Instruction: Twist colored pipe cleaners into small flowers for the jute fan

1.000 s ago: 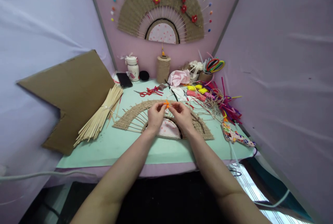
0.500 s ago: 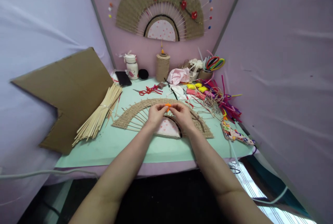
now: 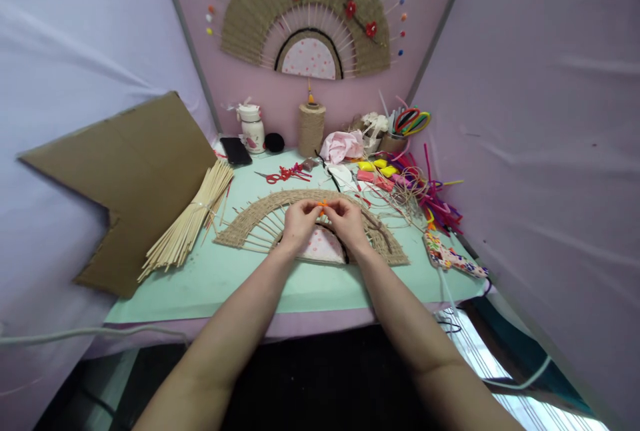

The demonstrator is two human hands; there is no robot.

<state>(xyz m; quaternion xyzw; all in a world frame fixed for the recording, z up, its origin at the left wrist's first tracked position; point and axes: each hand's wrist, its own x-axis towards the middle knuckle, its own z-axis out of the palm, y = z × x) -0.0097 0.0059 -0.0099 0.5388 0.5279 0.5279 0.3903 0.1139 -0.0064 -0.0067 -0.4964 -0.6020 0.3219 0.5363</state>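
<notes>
Between my two hands is a small bent orange piece that looks like pipe cleaner [image 3: 323, 205]. My left hand [image 3: 300, 219] pinches it from the left, and my right hand [image 3: 346, 217] pinches its other side. Fingertips hide much of it. Below both hands lies a half-round fan [image 3: 250, 221] of woven twine on thin sticks, with a pink-spotted cloth centre [image 3: 323, 246] edged in black. A brown twig shape [image 3: 383, 234] runs along the fan's right side.
Left are a bundle of sticks [image 3: 190, 221] and cardboard [image 3: 135, 177]. Behind the fan lie red scissors [image 3: 273, 178] and a twine spool [image 3: 312, 129]. Right are tangled pipe cleaners [image 3: 440, 207] and a flower-patterned glue gun [image 3: 450, 257]. A finished fan [image 3: 245, 31] hangs on the wall.
The fingers have shifted slightly around the orange pipe cleaner, and its visible shape has changed a little. Both hands stay over the fan, and the whole view has moved slightly.
</notes>
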